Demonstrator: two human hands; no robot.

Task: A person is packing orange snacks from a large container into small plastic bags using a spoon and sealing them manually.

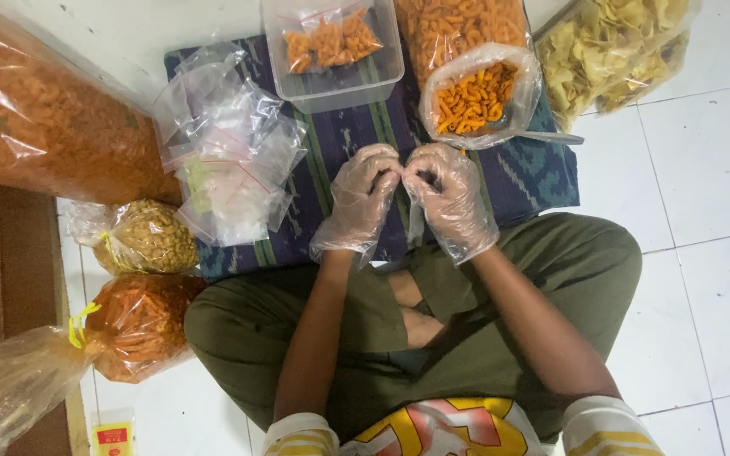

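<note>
I sit cross-legged on a white tiled floor. Both hands wear loose clear plastic gloves. My left hand (362,198) and my right hand (449,196) meet fingertip to fingertip over a dark patterned cloth (534,173), pinching a small clear plastic bag (415,221) that hangs between them; it looks empty. Just beyond my right hand stands an open bag of orange curled snacks (476,95). A clear plastic tub (335,55) holding a small filled snack bag sits further ahead.
A heap of empty small zip bags (228,152) lies left of my hands. Big sacks of orange snacks (44,127) and tied bags of nuts (147,236) and orange sticks (137,325) line the left. A bag of pale yellow chips (614,46) is at the upper right.
</note>
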